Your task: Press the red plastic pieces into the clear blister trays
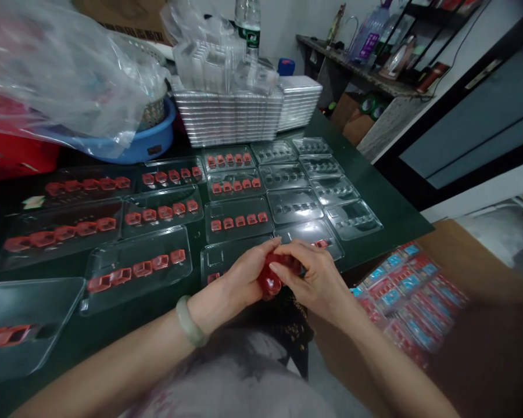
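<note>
Red pieces (269, 283) sit clasped between left hand (233, 284) and right hand (314, 278).

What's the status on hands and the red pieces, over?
Both left hand and right hand closed on red pieces. Ahead, clear trays: left ones filled, right ones empty. Hands partly hide nearest tray.

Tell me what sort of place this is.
Probably a small packing workshop, perhaps in a home. Clear blister trays cover the green table, many loaded with red parts; a stack of empty trays stands behind; a carton of finished packs sits to the right.
</note>
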Motion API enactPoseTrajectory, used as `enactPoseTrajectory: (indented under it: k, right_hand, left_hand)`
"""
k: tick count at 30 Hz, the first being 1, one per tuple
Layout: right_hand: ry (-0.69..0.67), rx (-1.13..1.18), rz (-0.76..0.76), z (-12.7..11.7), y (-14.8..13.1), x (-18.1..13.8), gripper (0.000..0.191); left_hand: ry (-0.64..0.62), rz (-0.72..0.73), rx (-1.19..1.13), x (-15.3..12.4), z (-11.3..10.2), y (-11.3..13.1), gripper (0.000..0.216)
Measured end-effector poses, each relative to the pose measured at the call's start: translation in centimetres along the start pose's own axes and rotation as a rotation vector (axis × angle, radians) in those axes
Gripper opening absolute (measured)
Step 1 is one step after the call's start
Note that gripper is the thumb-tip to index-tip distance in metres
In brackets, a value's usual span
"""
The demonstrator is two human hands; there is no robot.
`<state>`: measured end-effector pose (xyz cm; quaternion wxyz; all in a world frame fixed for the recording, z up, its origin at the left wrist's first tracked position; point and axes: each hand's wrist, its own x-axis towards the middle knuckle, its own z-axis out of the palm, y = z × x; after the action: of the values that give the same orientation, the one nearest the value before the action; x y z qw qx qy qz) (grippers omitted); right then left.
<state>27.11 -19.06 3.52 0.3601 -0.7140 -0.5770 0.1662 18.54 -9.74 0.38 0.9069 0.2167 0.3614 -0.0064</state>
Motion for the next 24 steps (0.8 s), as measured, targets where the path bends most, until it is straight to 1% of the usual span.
enactPoseTrajectory:
  k: [2,4,7,9,11,19,22,24]
  right_hand:
    - [-0.012,0.216,0.065,-0.1,0.7,0.1,0.014]
    - [-0.002,0.431,0.165,-0.2,1.6,0.2,0.017]
    - [0.072,0.608,0.294,-0.1,2.9,0.2,0.021]
    - [0.11,0.647,0.321,0.1,3.5,0.1,0.022]
    - [0.123,0.66,0.311,0.3,3.8,0.0,0.022]
    - [0.142,0.674,0.241,1.0,3.6,-0.6,0.02]
    - [0.163,0.639,0.205,1.2,3.6,-0.9,0.02]
    - [0.163,0.6,0.162,1.3,3.5,-1.1,0.021]
  left_hand:
    - [-0.018,0.025,-0.012,0.2,-0.3,0.0,0.025]
    - [-0.044,0.031,0.007,0.1,-0.6,0.0,0.026]
    - [-0.092,0.094,0.074,-0.5,-0.9,0.0,0.027]
    - [-0.124,0.171,0.129,-1.0,-1.0,0.0,0.026]
    - [-0.143,0.215,0.166,-1.4,-1.0,0.1,0.025]
    - [-0.149,0.283,0.178,-2.1,-0.6,0.2,0.017]
    - [-0.138,0.262,0.162,-2.1,-0.6,0.2,0.015]
    - [-0.168,0.203,0.144,-2.0,-0.9,0.3,0.014]
